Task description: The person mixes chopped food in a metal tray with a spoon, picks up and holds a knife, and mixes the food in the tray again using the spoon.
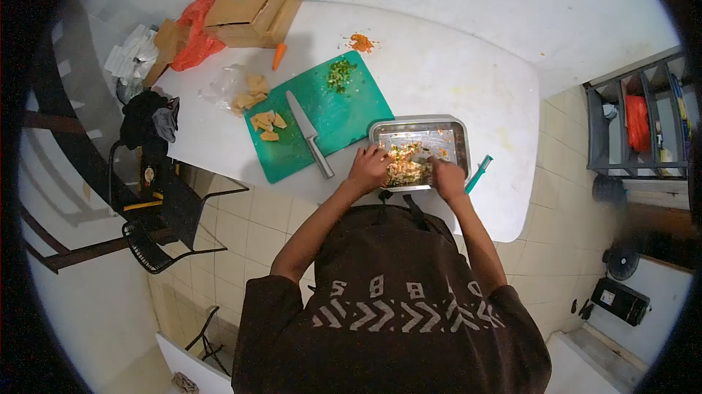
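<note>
While in a tray (462, 131), mixture (406, 166) between left grip (371, 167) and right grip (447, 177)

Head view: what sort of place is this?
Probably a food-preparation room, maybe domestic: rectangular green cutting board, long metal knife, and rectangular metal tray of chopped food.

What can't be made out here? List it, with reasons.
Whether the right hand grips a utensil: head view, hidden by its own fingers.
Every ingredient of the chopped mix: head view, pieces too small, partly behind both hands.
Inside the cardboard box: head view, hidden by its flaps.
The far side of the shelf: head view, cut off by the dark lens edge.
</note>
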